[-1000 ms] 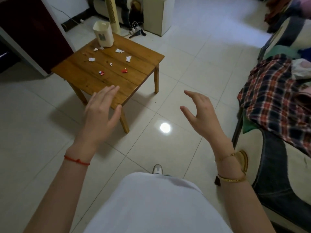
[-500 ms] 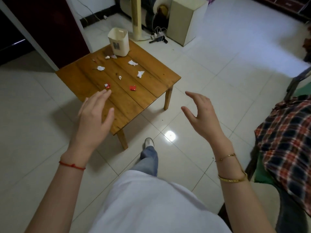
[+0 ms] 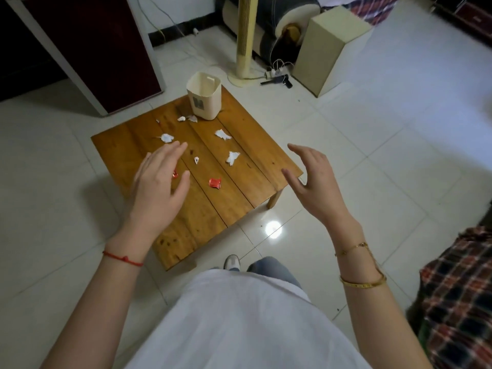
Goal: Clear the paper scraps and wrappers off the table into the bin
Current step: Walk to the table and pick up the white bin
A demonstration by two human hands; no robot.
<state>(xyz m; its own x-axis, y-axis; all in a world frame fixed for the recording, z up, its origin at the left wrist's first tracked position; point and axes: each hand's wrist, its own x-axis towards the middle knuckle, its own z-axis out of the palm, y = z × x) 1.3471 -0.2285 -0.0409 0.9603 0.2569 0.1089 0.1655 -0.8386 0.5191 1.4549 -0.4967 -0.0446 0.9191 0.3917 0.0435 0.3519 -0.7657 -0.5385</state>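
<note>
A low wooden table (image 3: 247, 187) stands on the tiled floor in front of me. A cream bin (image 3: 204, 95) stands upright at its far corner. Several white paper scraps lie on the top, among them one (image 3: 233, 157) right of centre, one (image 3: 222, 134) farther back and one (image 3: 166, 137) on the left. A red wrapper (image 3: 215, 183) lies near the middle. A second red wrapper (image 3: 175, 175) is mostly hidden behind my left hand (image 3: 159, 187). That hand hovers open above the table's left half. My right hand (image 3: 314, 182) is open beside the table's right corner, holding nothing.
A dark cabinet (image 3: 93, 49) stands behind the table on the left. A pale fan column (image 3: 246, 35), a power strip (image 3: 274, 74) with cables and a cream box (image 3: 330, 46) stand behind on the right. A plaid cloth (image 3: 458, 302) lies at the right edge.
I have stepped closer, so the table now lies directly under my hands. Both hands stay open; the left one now covers part of the table top.
</note>
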